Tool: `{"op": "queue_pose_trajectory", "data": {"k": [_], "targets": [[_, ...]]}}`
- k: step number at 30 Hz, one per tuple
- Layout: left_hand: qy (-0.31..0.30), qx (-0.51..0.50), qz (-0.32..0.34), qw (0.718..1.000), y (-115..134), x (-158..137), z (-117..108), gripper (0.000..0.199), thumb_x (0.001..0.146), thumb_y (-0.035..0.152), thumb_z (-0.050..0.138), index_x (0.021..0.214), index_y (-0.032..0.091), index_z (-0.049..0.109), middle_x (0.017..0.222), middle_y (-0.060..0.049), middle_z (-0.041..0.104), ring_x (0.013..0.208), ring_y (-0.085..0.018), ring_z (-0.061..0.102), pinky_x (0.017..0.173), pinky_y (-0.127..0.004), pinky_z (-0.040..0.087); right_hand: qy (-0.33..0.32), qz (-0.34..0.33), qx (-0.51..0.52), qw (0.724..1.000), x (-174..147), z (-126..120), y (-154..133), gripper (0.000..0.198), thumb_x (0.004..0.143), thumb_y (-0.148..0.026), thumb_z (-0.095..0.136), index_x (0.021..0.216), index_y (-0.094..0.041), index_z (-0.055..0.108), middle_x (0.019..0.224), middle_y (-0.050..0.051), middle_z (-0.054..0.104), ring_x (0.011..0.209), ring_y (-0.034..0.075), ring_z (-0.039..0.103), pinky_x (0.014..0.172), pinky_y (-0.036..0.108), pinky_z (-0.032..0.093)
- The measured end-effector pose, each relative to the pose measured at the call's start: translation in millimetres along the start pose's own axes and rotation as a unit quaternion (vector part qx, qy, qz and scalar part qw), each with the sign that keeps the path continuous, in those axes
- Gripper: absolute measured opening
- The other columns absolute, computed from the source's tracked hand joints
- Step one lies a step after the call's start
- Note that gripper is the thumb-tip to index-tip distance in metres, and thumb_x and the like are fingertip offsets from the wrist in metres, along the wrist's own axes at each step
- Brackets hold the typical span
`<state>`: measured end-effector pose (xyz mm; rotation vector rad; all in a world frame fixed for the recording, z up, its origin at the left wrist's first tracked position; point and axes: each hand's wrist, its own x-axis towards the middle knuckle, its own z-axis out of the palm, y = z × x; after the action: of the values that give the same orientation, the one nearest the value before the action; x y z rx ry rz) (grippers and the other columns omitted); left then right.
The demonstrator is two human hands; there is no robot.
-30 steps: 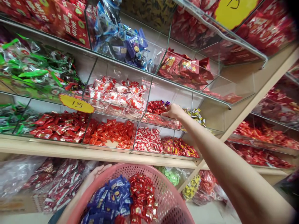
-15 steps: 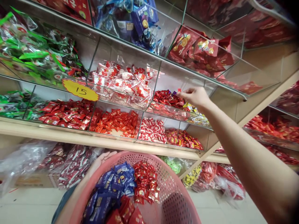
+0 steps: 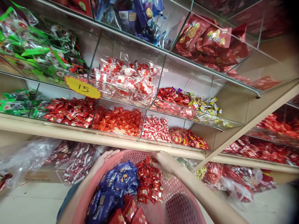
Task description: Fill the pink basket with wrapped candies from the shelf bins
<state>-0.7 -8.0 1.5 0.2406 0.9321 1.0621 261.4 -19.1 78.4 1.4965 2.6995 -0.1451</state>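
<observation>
A round pink perforated plastic basket (image 3: 177,205) fills the lower middle of the view, below the front edge of the wooden shelf. Inside it, a heap of small red foil-wrapped sweets (image 3: 149,183) lies toward the far rim, touching a heap of small blue-wrapped sweets (image 3: 116,183) on its left; a few larger red packets (image 3: 128,213) lie at the near side.

The right hand (image 3: 164,161) is over the far rim of the basket, fingers bent down onto the top of the red heap. Whether it grips a sweet or has let go cannot be told, since the fingertips are hidden among the wrappers. The left hand (image 3: 105,158) wraps around the basket's far left rim from outside, fingers curled over the edge, holding it.

Above the basket, clear-walled compartments line the pale wooden shelf (image 3: 70,135): red-wrapped sweets (image 3: 70,110) at the left, orange-red ones (image 3: 120,121) next, then white-and-red ones (image 3: 155,129). On the tier above sit white-and-red wrapped sweets (image 3: 128,79) and a mixed compartment of red and yellow sweets (image 3: 187,101). A yellow oval price tag marked 15 (image 3: 82,88) hangs on the front edge of that tier.
</observation>
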Motion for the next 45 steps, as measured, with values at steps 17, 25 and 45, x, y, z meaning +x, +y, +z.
{"op": "queue_pose_trajectory", "data": {"k": [17, 25, 45], "targets": [[-0.006, 0.002, 0.010, 1.000, -3, 6, -5, 0.049, 0.084, 0.017, 0.038, 0.130, 0.001, 0.035, 0.100, -0.013, 0.065, 0.104, -0.022, 0.054, 0.095, -0.031, 0.041, -0.028, 0.032, -0.173, 0.984, 16, 40, -1, 0.020, 0.085, -0.021, 0.041, 0.092, -0.011, 0.057, 0.085, 0.013, 0.065, 0.078, 0.023, 0.062, 0.063, 0.029, 0.044], [-0.047, -0.024, -0.022, 0.998, -1, 16, -16, 0.057, 0.083, 0.019, 0.040, 0.136, 0.003, 0.024, 0.096, -0.011, 0.067, 0.100, -0.021, 0.057, 0.095, -0.031, 0.040, -0.013, 0.044, -0.177, 0.983, 10, 36, -10, 0.017, 0.084, -0.020, 0.044, 0.092, -0.011, 0.056, 0.085, 0.012, 0.065, 0.078, 0.023, 0.062, 0.060, 0.027, 0.043], [-0.062, -0.046, -0.031, 0.997, -4, 41, -35, 0.056, 0.085, 0.031, 0.039, 0.135, 0.009, 0.027, 0.111, -0.008, 0.061, 0.115, -0.020, 0.046, 0.094, -0.030, 0.040, 0.133, 0.168, -0.242, 0.946, 20, -237, 86, 0.029, 0.067, -0.011, 0.054, 0.090, -0.024, 0.065, 0.091, 0.003, 0.066, 0.086, 0.019, 0.057, 0.070, 0.028, 0.039]]}}
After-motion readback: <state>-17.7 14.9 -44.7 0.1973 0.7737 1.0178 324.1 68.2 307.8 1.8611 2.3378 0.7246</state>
